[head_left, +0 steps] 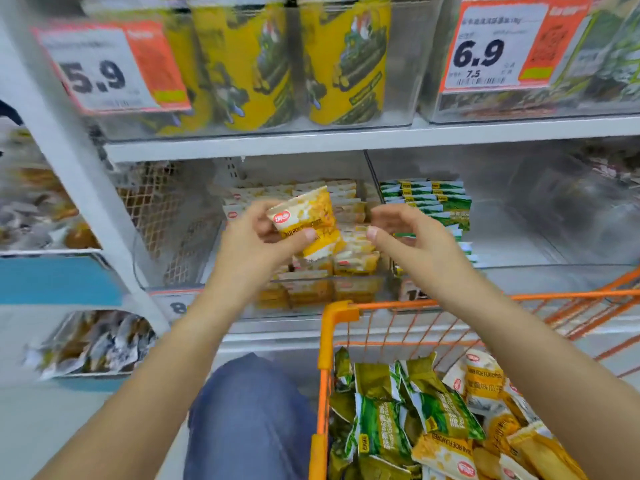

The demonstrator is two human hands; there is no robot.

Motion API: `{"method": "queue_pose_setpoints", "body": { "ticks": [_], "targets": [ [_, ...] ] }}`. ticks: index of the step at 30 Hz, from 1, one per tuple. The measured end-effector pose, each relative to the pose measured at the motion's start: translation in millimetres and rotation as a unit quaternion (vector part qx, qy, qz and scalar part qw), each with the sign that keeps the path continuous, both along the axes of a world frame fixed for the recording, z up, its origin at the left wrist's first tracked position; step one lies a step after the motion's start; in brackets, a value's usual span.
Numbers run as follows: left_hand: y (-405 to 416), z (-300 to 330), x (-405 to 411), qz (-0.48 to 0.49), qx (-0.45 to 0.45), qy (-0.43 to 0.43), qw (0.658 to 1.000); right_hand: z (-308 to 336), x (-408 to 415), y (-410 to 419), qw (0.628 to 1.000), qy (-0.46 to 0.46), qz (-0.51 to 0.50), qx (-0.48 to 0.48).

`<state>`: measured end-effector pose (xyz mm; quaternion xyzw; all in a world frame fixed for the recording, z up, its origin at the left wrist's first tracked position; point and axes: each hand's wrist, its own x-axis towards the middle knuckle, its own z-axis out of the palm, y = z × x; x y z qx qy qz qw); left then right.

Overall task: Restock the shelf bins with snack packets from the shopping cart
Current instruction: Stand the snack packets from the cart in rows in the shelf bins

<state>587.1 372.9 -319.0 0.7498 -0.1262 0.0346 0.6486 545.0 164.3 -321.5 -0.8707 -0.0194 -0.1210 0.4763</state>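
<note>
While the orange cart waits below the clear shelf bin of matching yellow stock, the left hand pinches one yellow packet above it, right hand loosely curled, empty: best laid flat, aligned with stacks.

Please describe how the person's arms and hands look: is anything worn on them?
Both forearms are bare; no sleeve shows in this view. The left hand and right hand wear no gloves, and no ring, watch or bracelet is visible. The fingernails look short and unpainted.
</note>
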Motion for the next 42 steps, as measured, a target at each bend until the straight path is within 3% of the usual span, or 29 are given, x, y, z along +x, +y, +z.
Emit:
{"method": "queue_pose_setpoints", "body": {
  "ticks": [4, 11, 15, 19, 29, 32, 34, 36, 39, 42],
  "targets": [
    [65, -1, 40, 0.147, 0.034, -0.022, 0.988, -6, 26, 16, 0.972, -0.067, -0.106, -0.198],
    [92, -39, 103, 0.183, 0.298, 0.086, 0.933, -33, 41, 18, 0.972, 0.072, -0.158, -0.161],
    [82, -48, 131, 0.199, 0.337, 0.139, 0.909, -37, 41, 19, 0.965, 0.07, -0.181, -0.176],
    [84, -65, 157, 0.173, 0.315, 0.2, 0.911, -37, 41, 20, 0.967, 0.064, -0.183, -0.168],
    [81, -78, 166, 0.131, 0.307, 0.191, 0.923, -38, 42, 19, 0.971, 0.052, -0.167, -0.16],
    [72, -60, 146, 0.157, 0.288, 0.134, 0.935, -34, 35, 13, 0.987, 0.054, -0.109, -0.105],
    [62, -39, 123, 0.209, 0.277, 0.05, 0.937, -26, 19, 4, 0.995, 0.022, -0.08, -0.046],
    [45, -16, 95, 0.199, 0.282, -0.047, 0.937, -19, -3, -8, 0.996, -0.033, -0.071, -0.041],
    [4, 2, 45, 0.062, 0.276, -0.147, 0.948, -14, -39, -31, 0.995, -0.053, -0.062, -0.05],
    [-43, 2, -9, -0.142, 0.253, -0.169, 0.942, -16, -66, -51, 0.996, 0.006, -0.01, -0.091]
  ]
}}
